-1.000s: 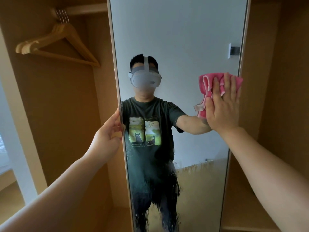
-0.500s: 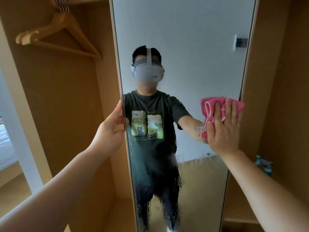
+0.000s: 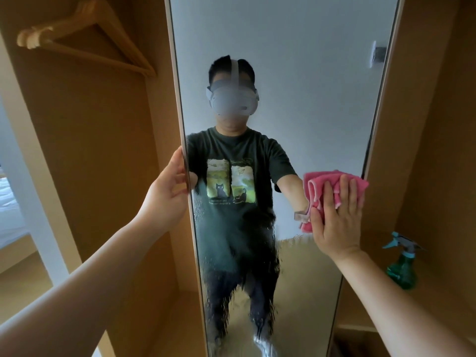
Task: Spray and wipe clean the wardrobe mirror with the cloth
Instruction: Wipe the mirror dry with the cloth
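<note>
The tall wardrobe mirror [image 3: 309, 73] fills the middle of the view. Its lower half is streaked with spray drops; the upper half looks dry. My right hand [image 3: 336, 217] lies flat on a folded pink cloth [image 3: 322, 185], pressing it against the glass near the mirror's right edge. My left hand [image 3: 167, 194] grips the mirror's left edge at mid height, thumb on the front face. A green spray bottle [image 3: 401, 269] with a teal trigger stands on a wardrobe shelf to the right.
Wooden hangers [image 3: 85, 34] hang on a rail in the open compartment on the left. Wooden wardrobe walls [image 3: 425, 124] flank the mirror on both sides. The mirror reflects a person wearing a headset. A bed corner [image 3: 10, 202] shows at far left.
My right hand has slid the pink cloth down the mirror's right side, from upper level to mid height. The view has tilted down, bringing the spray bottle into sight. My left hand has kept its grip.
</note>
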### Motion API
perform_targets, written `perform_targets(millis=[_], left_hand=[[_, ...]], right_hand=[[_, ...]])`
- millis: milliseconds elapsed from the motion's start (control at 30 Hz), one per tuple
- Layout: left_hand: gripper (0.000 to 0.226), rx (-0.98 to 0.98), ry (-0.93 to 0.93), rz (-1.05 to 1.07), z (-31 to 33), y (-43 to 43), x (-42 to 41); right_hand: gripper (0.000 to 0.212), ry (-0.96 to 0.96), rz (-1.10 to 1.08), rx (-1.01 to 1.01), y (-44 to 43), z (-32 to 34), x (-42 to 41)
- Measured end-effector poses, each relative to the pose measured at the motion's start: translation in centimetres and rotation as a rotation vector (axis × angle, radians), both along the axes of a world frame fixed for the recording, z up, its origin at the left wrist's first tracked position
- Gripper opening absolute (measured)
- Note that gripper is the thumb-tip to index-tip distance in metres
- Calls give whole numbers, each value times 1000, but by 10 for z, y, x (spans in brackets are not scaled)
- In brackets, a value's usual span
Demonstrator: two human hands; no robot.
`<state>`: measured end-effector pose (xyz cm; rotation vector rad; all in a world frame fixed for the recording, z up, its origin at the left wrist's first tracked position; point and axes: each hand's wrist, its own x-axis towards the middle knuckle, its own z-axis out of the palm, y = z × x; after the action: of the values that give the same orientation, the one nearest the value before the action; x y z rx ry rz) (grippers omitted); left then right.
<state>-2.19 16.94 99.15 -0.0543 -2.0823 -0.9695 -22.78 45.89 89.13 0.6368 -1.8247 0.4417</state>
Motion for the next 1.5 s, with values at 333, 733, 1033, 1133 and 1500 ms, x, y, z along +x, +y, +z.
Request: perform_targets(millis=[333,733,1033,1133,1500], left_hand=[[73,94,-163,91,-56,15,10],[76,194,-172,96,-66,46,13],[78,238,-151,132,-97,56,16],[77,148,-274,-29,-118,22,10],[56,377,-39,41,-138,32,8]], right_hand=[[70,97,136,-2,5,-2,-6],[86,105,301,-56,16,8,0],[64,110,171,132,20,5,-16],[62,71,44,75,10,-28,-3],[55,83,15,44,-2,-11,-1]])
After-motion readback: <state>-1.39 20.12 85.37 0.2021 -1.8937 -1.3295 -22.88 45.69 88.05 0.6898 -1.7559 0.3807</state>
